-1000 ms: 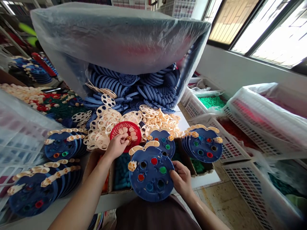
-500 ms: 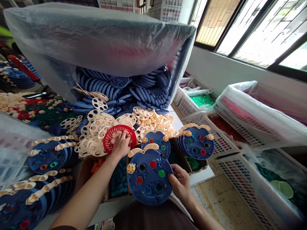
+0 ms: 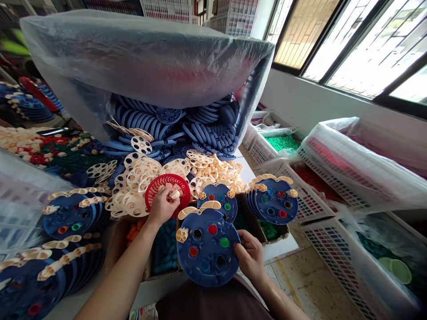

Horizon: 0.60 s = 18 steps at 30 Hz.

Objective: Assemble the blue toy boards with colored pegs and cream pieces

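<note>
My right hand point(image 3: 249, 253) grips the right edge of a round blue plastic disc point(image 3: 210, 266). The disc carries red and green inserts, a wavy cream strip along its top and a cream tubular piece at its upper left. Above the red plastic basket point(image 3: 154, 189), my left hand point(image 3: 163, 206) is closed in a pinch on a small cream plastic piece point(image 3: 175, 194). More small pale pieces lie in the basket, partly hidden by that hand. Behind the held disc stands another blue disc point(image 3: 216, 195) with similar parts.
Cream perforated discs point(image 3: 130, 195) and loose cream parts point(image 3: 220, 171) are heaped beyond the basket. Stacked blue discs stand left point(image 3: 68, 218) and right point(image 3: 271, 202). Cardboard boxes hold blue pieces point(image 3: 165, 249) and orange pieces point(image 3: 133, 233). White crates point(image 3: 327, 235) line the right floor.
My left hand has lifted slightly out of the basket and turned, with a small cream plastic piece now showing in its fingertips. My right hand keeps the blue disc in nearly the same place.
</note>
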Tool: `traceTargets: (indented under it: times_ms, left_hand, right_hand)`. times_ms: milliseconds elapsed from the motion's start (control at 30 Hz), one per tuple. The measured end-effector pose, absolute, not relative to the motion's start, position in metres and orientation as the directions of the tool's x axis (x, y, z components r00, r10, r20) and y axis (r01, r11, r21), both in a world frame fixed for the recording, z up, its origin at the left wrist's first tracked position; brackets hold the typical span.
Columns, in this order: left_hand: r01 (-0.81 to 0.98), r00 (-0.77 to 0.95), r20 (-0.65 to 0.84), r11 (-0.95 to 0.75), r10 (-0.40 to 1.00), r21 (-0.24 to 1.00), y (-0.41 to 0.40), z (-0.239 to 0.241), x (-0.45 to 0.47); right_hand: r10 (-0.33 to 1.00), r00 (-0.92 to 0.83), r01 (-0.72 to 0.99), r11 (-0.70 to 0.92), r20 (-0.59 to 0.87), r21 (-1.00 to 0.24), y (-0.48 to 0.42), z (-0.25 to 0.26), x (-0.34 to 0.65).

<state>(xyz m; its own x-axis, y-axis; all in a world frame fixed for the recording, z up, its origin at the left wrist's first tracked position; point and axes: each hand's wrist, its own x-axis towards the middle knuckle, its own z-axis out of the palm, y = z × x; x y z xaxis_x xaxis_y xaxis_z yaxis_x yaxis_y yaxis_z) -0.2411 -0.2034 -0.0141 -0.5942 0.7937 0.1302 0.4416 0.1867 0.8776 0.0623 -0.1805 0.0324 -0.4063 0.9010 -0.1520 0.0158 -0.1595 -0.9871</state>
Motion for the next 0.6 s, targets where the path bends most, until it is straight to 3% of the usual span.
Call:
traceTargets:
  times_ms: [133,300,500,600]
  left_hand:
    - [0.037,-0.682,-0.007,0.045,0.732,0.998,-0.220,-0.004,-0.239]
    - [-0.282,-0.708,-0.106,-0.143,0.698,0.949,-0.234,0.015,-0.234]
    - [-0.361,-0.717,-0.111,-0.231,0.688,0.904,-0.239,0.047,-0.221]
    - [-0.219,-0.655,0.024,-0.220,0.755,0.950,-0.241,0.074,-0.208]
  right_hand:
    - [0.897,-0.416,0.023,-0.155,-0.151,-0.988,-0.178,0.031,0.062]
    - [0.890,-0.433,0.029,-0.148,-0.146,-0.989,-0.177,0.030,0.060]
    - [0.886,-0.445,0.026,-0.131,-0.129,-0.991,-0.174,0.031,0.056]
    - [0.884,-0.451,0.017,-0.129,-0.123,-0.992,-0.174,0.032,0.054]
